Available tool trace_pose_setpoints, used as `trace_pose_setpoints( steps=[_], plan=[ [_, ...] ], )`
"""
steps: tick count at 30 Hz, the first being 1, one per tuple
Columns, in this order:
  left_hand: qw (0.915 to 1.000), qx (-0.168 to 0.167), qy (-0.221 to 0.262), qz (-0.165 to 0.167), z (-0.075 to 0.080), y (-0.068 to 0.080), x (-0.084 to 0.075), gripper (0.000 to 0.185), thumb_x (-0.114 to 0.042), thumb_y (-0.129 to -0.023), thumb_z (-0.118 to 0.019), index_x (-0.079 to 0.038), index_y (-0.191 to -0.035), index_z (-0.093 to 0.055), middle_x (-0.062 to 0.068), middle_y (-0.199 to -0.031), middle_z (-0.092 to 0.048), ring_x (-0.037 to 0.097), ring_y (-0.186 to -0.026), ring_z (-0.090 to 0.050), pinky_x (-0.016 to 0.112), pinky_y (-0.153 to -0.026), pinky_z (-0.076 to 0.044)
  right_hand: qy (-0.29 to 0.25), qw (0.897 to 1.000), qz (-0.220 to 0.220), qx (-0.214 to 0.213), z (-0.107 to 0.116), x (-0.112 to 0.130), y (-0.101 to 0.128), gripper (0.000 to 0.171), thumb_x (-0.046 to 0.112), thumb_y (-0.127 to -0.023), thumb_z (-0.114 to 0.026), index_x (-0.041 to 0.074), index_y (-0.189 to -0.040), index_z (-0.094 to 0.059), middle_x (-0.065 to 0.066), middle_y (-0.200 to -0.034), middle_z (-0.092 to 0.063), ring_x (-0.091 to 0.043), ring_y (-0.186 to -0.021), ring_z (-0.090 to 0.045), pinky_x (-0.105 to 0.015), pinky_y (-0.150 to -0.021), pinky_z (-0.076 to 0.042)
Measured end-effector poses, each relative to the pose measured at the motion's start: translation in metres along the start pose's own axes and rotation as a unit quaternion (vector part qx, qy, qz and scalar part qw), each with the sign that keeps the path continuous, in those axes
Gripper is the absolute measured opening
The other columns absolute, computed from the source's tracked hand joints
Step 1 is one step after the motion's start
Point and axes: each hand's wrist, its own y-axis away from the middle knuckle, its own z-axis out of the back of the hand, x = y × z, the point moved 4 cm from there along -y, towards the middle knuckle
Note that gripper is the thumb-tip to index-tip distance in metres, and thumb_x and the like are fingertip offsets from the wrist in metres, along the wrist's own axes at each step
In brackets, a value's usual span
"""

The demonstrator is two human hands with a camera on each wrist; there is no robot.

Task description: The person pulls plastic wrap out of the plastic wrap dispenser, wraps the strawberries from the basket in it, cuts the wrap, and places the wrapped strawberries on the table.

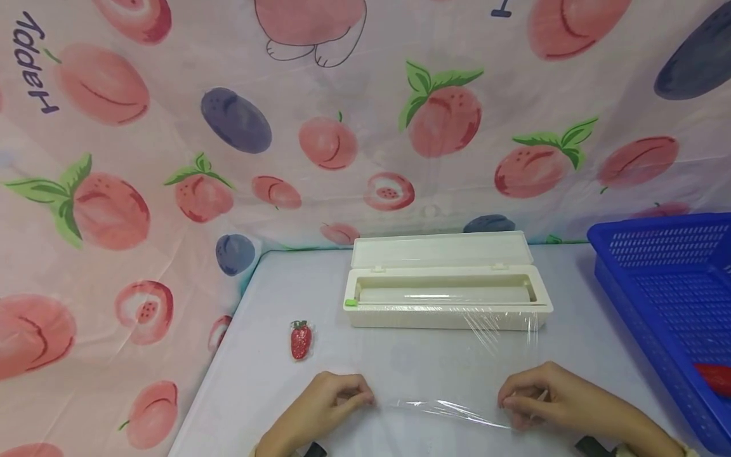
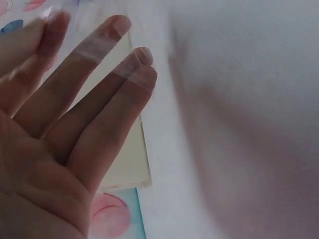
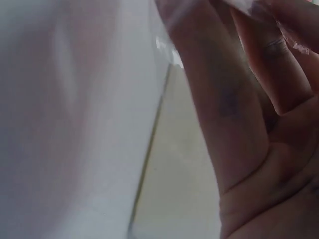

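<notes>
A sheet of clear cling film (image 1: 451,409) stretches from the white dispenser box (image 1: 448,317) toward the near side of the table. My left hand (image 1: 331,403) pinches the film's left corner between thumb and index finger; in the left wrist view its other fingers (image 2: 107,117) reach out with film lying across their tips. At the right corner my right hand (image 1: 551,397) pinches the film, its fingers bent. The box lies with its lid (image 1: 440,251) raised at the back, and a film roll (image 1: 445,294) shows inside. A small green slider (image 1: 351,303) sits at its front left.
A red strawberry-shaped piece (image 1: 301,341) in clear wrapping lies left of the box. The blue plastic basket (image 1: 634,324) stands at the right with a red object (image 1: 714,379) in it. Behind the table hangs a fruit-patterned cloth (image 1: 342,82).
</notes>
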Motion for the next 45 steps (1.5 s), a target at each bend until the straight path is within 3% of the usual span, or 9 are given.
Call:
trace_pose_setpoints(
  steps=[5,10,19,22,27,33,39,45],
  plan=[
    [0.9994,0.019,-0.011,-0.026,-0.003,0.002,0.002,0.021,-0.034,-0.097,-0.064,-0.019,-0.086,-0.075,-0.013,-0.097,-0.075,-0.001,-0.097,-0.067,0.023,-0.090,-0.054,0.014,1.000,0.004,0.011,-0.003,-0.006,0.003,0.022,-0.001,-0.099,-0.054,0.013,-0.104,-0.070,-0.002,-0.078,-0.072,0.001,-0.073,-0.064,-0.023,-0.054,-0.053],
    [0.9976,0.023,-0.038,-0.052,-0.004,0.006,0.005,0.021,-0.033,-0.096,-0.067,-0.023,-0.077,-0.067,-0.011,-0.105,-0.074,0.004,-0.107,-0.066,0.026,-0.095,-0.053,0.025,0.999,0.004,0.023,-0.005,-0.011,0.005,0.021,0.001,-0.099,-0.055,0.015,-0.103,-0.071,0.000,-0.079,-0.073,0.003,-0.075,-0.062,-0.022,-0.057,-0.053],
    [0.9931,0.036,-0.069,-0.088,-0.005,0.012,0.004,0.014,-0.027,-0.092,-0.072,-0.027,-0.079,-0.066,-0.017,-0.104,-0.072,0.008,-0.116,-0.064,0.030,-0.100,-0.050,0.075,0.997,-0.001,0.029,-0.007,-0.015,0.012,0.017,0.006,-0.095,-0.064,0.016,-0.100,-0.076,0.010,-0.091,-0.074,0.002,-0.083,-0.066,-0.022,-0.065,-0.055],
    [0.9933,0.043,-0.070,-0.081,-0.005,0.014,0.005,0.011,-0.026,-0.091,-0.073,-0.028,-0.080,-0.069,-0.017,-0.106,-0.072,0.009,-0.118,-0.063,0.030,-0.102,-0.049,0.068,0.997,-0.011,0.032,-0.008,-0.016,0.014,0.017,0.006,-0.094,-0.066,0.013,-0.104,-0.078,0.008,-0.098,-0.076,-0.001,-0.089,-0.068,-0.021,-0.069,-0.056],
    [0.9944,0.068,-0.060,-0.055,-0.004,0.015,0.005,0.012,-0.028,-0.089,-0.075,-0.028,-0.079,-0.070,-0.016,-0.109,-0.071,0.011,-0.123,-0.060,0.029,-0.104,-0.047,0.061,0.997,-0.021,0.036,-0.007,-0.016,0.013,0.027,0.008,-0.098,-0.061,0.011,-0.123,-0.071,0.001,-0.111,-0.074,-0.006,-0.102,-0.068,-0.018,-0.080,-0.056],
    [0.9938,0.094,-0.054,-0.024,-0.005,0.016,0.006,0.017,-0.041,-0.089,-0.073,-0.029,-0.079,-0.075,-0.016,-0.111,-0.070,0.011,-0.127,-0.057,0.031,-0.104,-0.048,0.079,0.995,-0.055,0.017,-0.006,-0.019,0.011,0.030,0.007,-0.102,-0.053,0.007,-0.129,-0.065,0.014,-0.086,-0.075,0.000,-0.087,-0.067,-0.019,-0.071,-0.054],
    [0.9929,0.083,-0.081,-0.029,-0.008,0.016,0.008,0.027,-0.044,-0.094,-0.066,-0.023,-0.085,-0.080,-0.017,-0.111,-0.069,0.010,-0.123,-0.059,0.033,-0.102,-0.050,0.166,0.984,-0.065,-0.008,-0.012,-0.017,0.008,0.022,0.016,-0.094,-0.068,0.006,-0.113,-0.068,0.022,-0.077,-0.069,0.008,-0.075,-0.061,-0.021,-0.065,-0.051],
    [0.9868,0.028,-0.142,-0.073,-0.012,0.013,0.004,0.013,-0.033,-0.095,-0.067,-0.023,-0.093,-0.076,-0.016,-0.102,-0.071,0.007,-0.111,-0.065,0.029,-0.096,-0.052,0.183,0.978,-0.095,0.000,-0.017,-0.013,0.008,0.026,0.020,-0.089,-0.073,0.007,-0.110,-0.068,0.023,-0.075,-0.065,0.009,-0.069,-0.056,-0.022,-0.063,-0.054]
  ],
)
